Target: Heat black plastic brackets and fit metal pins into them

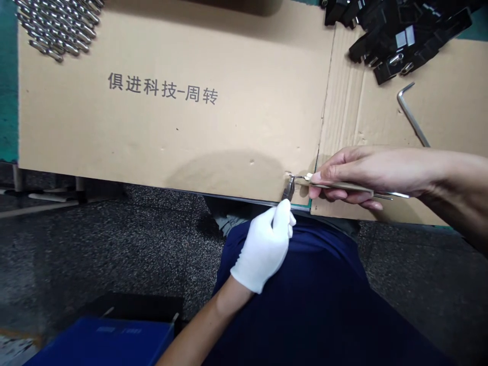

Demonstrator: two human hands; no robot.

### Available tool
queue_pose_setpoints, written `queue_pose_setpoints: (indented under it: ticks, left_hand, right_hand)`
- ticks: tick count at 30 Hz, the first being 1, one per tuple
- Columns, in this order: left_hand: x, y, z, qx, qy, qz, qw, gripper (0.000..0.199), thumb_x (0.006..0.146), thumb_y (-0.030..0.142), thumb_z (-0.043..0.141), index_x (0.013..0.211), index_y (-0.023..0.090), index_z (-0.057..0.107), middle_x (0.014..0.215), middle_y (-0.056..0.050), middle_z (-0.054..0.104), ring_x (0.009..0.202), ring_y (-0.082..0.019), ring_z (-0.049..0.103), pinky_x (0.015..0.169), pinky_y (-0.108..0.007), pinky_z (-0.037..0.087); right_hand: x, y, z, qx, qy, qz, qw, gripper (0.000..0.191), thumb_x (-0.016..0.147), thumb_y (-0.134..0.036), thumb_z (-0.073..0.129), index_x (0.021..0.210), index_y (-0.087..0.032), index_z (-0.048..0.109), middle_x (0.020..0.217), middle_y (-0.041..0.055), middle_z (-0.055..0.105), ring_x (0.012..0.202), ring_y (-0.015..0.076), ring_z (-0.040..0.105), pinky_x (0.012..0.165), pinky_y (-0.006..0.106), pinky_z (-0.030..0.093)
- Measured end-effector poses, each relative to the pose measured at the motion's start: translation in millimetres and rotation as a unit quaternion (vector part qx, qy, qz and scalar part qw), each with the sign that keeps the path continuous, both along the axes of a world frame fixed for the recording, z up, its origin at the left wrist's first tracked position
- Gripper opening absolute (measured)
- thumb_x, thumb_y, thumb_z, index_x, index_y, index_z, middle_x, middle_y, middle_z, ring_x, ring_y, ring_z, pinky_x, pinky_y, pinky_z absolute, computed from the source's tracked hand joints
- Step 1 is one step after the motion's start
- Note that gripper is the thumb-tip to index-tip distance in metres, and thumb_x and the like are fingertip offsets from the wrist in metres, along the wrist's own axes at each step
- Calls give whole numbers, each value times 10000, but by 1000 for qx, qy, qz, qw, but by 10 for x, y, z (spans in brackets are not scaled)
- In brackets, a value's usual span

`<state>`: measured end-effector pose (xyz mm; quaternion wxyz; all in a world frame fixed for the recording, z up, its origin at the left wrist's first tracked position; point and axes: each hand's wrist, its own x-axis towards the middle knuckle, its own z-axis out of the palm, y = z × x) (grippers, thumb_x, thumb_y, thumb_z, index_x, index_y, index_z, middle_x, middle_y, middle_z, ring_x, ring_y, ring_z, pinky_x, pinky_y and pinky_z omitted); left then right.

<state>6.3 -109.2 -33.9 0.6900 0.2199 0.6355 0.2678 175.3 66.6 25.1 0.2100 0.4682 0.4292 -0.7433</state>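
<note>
My left hand (266, 244), in a white glove, pinches a small black part with a shiny metal end (288, 188) at the front edge of the cardboard. Bare and closed, my right hand (362, 170) grips a slender tool with a flat grey-brown shaft (348, 188). Thin metal ends of this tool stick out behind the palm. A small pale piece with a thin dark tip (307, 177) shows at my right fingertips. That tip points left and meets or nearly meets the metal end of the black part; I cannot tell if they touch.
Cardboard sheets (152, 137) cover the green table. Many shiny metal cylinders (63, 28) lie at the far left. Black parts with metal fittings (396, 40) are heaped at the far right, near a hex key (414, 117). A blue box (102, 340) stands below on the left.
</note>
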Motion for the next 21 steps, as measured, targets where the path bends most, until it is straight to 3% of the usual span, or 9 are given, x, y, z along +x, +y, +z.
queue_pose_setpoints:
  ticks: [4, 14, 21]
  left_hand:
    - [38, -8, 22, 7, 42, -6, 999, 504, 1000, 638, 420, 834, 197, 600, 663, -4, 583, 499, -107, 493, 471, -222, 387]
    - [32, 6, 52, 44, 66, 0, 997, 441, 983, 583, 511, 800, 198, 625, 654, -10, 592, 530, -119, 501, 502, -231, 382]
    - [-11, 30, 32, -14, -10, -1, 1000, 537, 973, 680, 441, 812, 192, 597, 606, 23, 533, 466, -105, 477, 438, -217, 387]
  right_hand:
    - [-7, -97, 48, 62, -18, 17, 998, 350, 925, -540, 638, 879, -205, 728, 673, -6, 520, 437, 105, 455, 333, 227, 437]
    - [19, -207, 67, 137, -17, 44, 989, 436, 897, -624, 632, 748, -215, 664, 570, 2, 541, 361, 124, 491, 323, 254, 414]
    - [135, -274, 25, 214, -26, 86, 973, 464, 943, -578, 581, 661, -219, 496, 542, -30, 458, 404, 120, 488, 363, 247, 332]
